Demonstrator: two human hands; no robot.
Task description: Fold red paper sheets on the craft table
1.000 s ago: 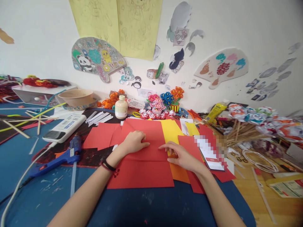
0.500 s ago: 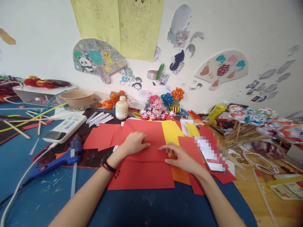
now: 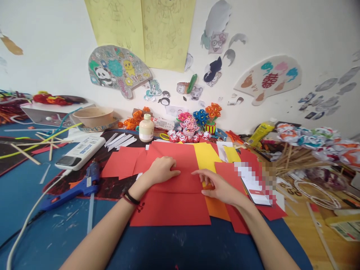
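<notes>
Head view shows the left hand (image 3: 163, 170) loosely curled, pressing knuckles-down on the folded red paper sheet (image 3: 171, 202) that lies on the blue mat (image 3: 168, 247), while the right hand (image 3: 218, 185) lies open and flat with fingertips pinning the fold at the sheet's right end. If either hand slides sideways, the crease could probably run crooked, since the sheet rests on loose orange paper (image 3: 218, 208) and yellow paper (image 3: 205, 157) that could shift beneath it. Room is tight to the right, where a phone (image 3: 254, 187) lies just beside the right hand, and the glue gun (image 3: 75, 185) sits well apart on the left; the near edge of the mat is bare.
</notes>
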